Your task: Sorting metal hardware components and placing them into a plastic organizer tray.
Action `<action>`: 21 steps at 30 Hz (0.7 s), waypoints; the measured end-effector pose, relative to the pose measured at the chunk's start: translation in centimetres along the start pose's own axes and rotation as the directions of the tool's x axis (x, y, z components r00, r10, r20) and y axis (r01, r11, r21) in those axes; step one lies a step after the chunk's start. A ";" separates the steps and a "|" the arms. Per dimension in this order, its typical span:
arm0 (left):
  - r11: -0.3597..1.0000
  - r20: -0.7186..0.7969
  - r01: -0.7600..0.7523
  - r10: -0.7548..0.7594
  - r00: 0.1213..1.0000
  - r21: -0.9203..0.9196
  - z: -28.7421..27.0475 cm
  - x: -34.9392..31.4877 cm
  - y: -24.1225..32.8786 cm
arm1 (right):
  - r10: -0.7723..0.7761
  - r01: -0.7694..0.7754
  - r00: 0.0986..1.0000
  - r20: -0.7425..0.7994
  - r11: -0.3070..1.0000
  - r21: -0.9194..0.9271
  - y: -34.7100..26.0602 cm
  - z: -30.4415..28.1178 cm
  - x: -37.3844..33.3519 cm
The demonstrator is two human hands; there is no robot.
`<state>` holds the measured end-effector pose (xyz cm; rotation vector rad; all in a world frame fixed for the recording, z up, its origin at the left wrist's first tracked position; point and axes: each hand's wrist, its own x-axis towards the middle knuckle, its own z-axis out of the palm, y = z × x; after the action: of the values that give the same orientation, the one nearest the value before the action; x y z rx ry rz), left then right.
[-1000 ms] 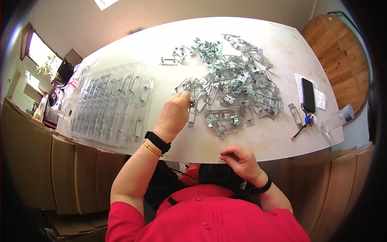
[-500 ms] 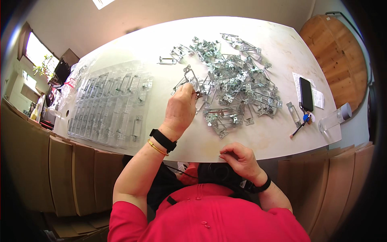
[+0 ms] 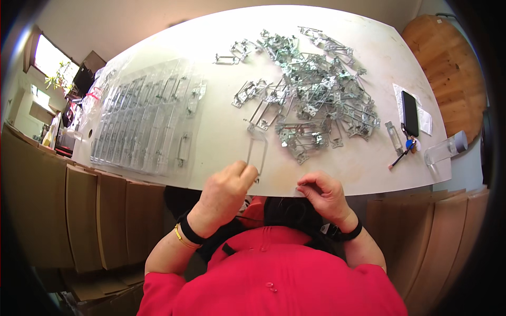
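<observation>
From the head camera, the left hand [image 3: 227,185] is at the near edge of the white table [image 3: 221,131], its fingers pinched together on the lower end of a rectangular wire frame [image 3: 257,152]. The frame lies just clear of the table edge and points away toward the heap of metal clips [image 3: 311,100] farther back. The right hand [image 3: 322,194] is just beside it at the table edge, fingertips curled in and pressed together; whether they hold anything is too small to tell. Clear plastic packs [image 3: 147,121] lie in a row to the left. A black phone [image 3: 410,112] and a clear bottle [image 3: 445,149] sit at the right.
</observation>
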<state>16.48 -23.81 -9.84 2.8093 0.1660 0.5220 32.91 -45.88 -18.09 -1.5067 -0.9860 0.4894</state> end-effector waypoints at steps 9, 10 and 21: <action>0.995 0.007 0.086 -0.087 0.996 0.056 3.2 -4.1 -1.5 | 0.104 -0.104 0.994 -0.034 0.994 0.027 -0.1 0.6 0.0; 0.997 -0.024 0.070 -0.070 0.997 0.017 3.5 -4.4 -1.4 | 0.118 -0.117 0.992 -0.040 0.993 0.029 -0.2 0.7 0.1; 1.000 -0.059 -0.023 0.024 0.998 0.012 4.5 -6.6 -1.9 | 0.139 -0.143 0.985 -0.106 0.989 -0.025 -0.2 2.0 0.7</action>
<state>11.90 -24.19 -16.58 2.8117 0.1486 0.6113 31.71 -44.19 -18.17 -1.6227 -0.8134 0.4920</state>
